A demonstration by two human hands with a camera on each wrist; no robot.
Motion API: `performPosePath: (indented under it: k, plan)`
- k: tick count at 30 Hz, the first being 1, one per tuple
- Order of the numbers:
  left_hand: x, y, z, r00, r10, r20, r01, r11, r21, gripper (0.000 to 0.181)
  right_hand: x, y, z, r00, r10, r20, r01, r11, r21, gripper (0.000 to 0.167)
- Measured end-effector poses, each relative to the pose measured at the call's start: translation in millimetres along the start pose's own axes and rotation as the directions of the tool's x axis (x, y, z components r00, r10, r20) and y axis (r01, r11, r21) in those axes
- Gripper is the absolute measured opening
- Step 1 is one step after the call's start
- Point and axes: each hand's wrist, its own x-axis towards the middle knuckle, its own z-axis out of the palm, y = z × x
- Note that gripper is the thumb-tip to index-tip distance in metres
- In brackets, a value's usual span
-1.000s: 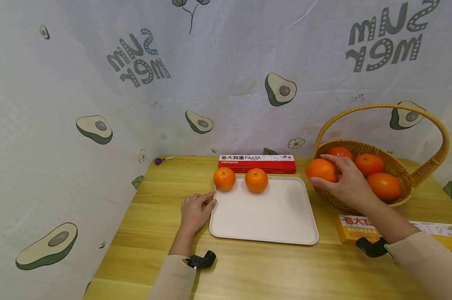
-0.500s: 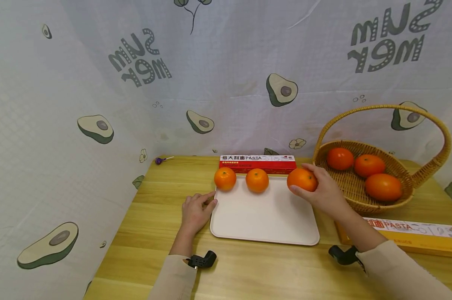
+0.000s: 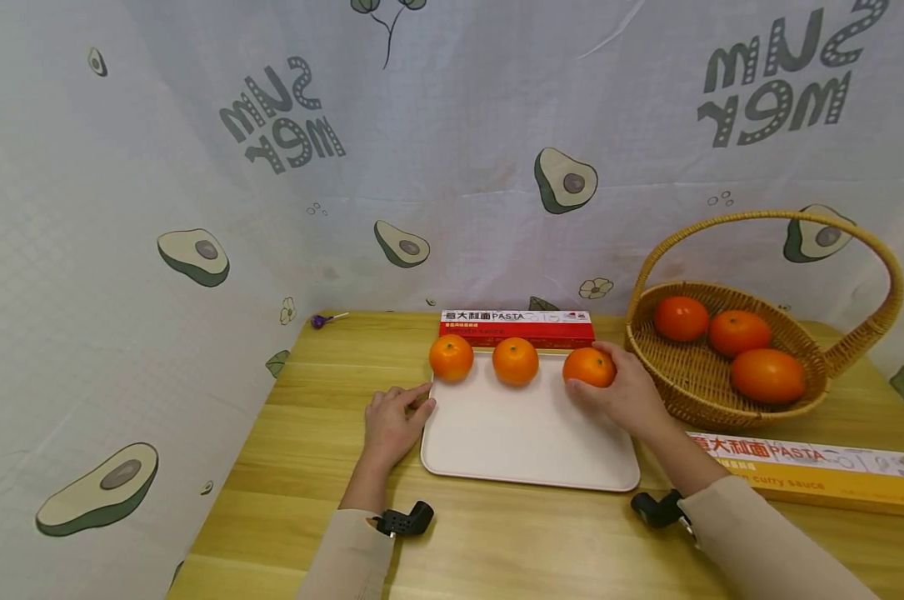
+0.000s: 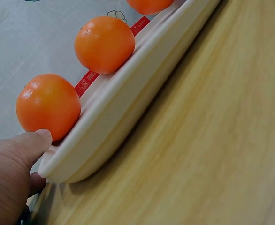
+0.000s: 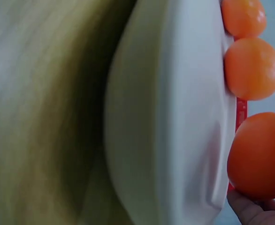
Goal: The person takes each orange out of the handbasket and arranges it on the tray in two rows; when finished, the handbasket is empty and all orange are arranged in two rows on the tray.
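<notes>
My right hand (image 3: 631, 398) holds an orange (image 3: 588, 367) at the back right corner of a white rectangular tray (image 3: 526, 433), with thumb and fingers on either side. In the right wrist view this orange (image 5: 259, 157) sits between fingertips at the tray's edge; whether it touches the tray is hard to tell. Two more oranges, a left one (image 3: 452, 358) and a middle one (image 3: 515, 362), stand along the tray's back edge. My left hand (image 3: 394, 427) touches the tray's left rim with extended fingertips, close to the left orange in the left wrist view.
A handled wicker basket (image 3: 695, 375) with three orange-red fruits (image 3: 768, 376) stands right of the tray. Behind the tray lies a red pasta box (image 3: 516, 329). A yellow pasta box (image 3: 834, 477) lies in front of the basket, and a small purple item (image 3: 319, 321) is at back left.
My right hand has carried the orange leftward from the basket's rim and lowered it to the tray's back right corner. My left hand stays at the left rim.
</notes>
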Motion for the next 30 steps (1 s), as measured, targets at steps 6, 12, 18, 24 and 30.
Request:
performPosePath:
  k: [6, 12, 18, 24, 30]
  plan:
    - [0.5, -0.4, 0.3, 1.0, 0.001, 0.003, -0.001, 1.0, 0.005, 0.034, 4.7, 1, 7, 0.999, 0.032, -0.04, -0.031, 0.999, 0.021, 0.086]
    - [1.3, -1.0, 0.1, 1.0, -0.001, 0.002, 0.001, 1.0, 0.004, 0.035, 10.6, 4, 15, 0.997, 0.033, -0.069, -0.031, 0.999, 0.032, 0.085]
    - [0.8, -1.1, 0.9, 1.0, -0.001, 0.001, 0.001, 1.0, 0.012, 0.035, 13.4, 5, 16, 0.996, 0.056, -0.067, -0.053, 0.998, 0.039, 0.086]
    - [1.1, -0.5, 0.7, 1.0, 0.007, -0.005, -0.007, 1.0, 0.017, 0.034, 15.2, 7, 16, 0.995, 0.07, -0.067, -0.067, 0.997, 0.04, 0.087]
    - [1.3, -0.8, 1.0, 1.0, 0.004, -0.004, -0.004, 1.0, 0.015, 0.034, 15.2, 6, 17, 0.996, 0.074, -0.056, -0.073, 0.997, 0.031, 0.088]
